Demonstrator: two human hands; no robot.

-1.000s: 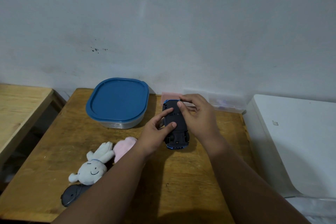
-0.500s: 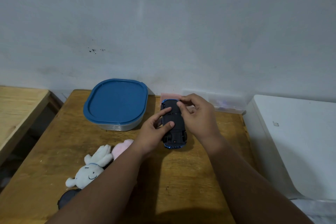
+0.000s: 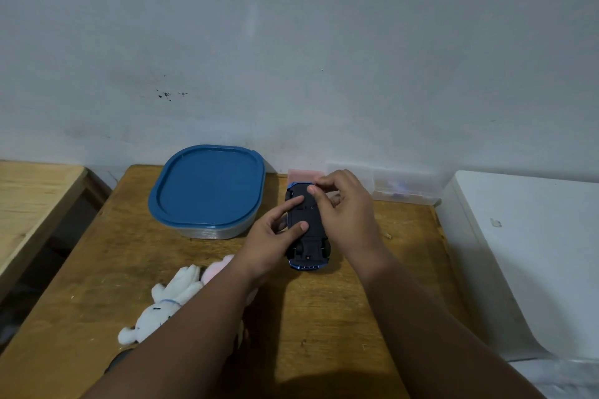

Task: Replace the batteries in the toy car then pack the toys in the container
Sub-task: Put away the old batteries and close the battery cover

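Toy car lies belly-up on the wooden table, long axis pointing away from the person; left hand grips its flank, right hand pinches its far end.

Toy car between left hand and right hand: black underside, blue edge trim; container lid left of left hand: solid blue; container base: translucent grey; plush rabbit nearer than left hand: white, thin blue collar; second plush: pale pink; card beyond right hand: pink; table: mid-brown wood grain; wall: pale grey, few dark specks.
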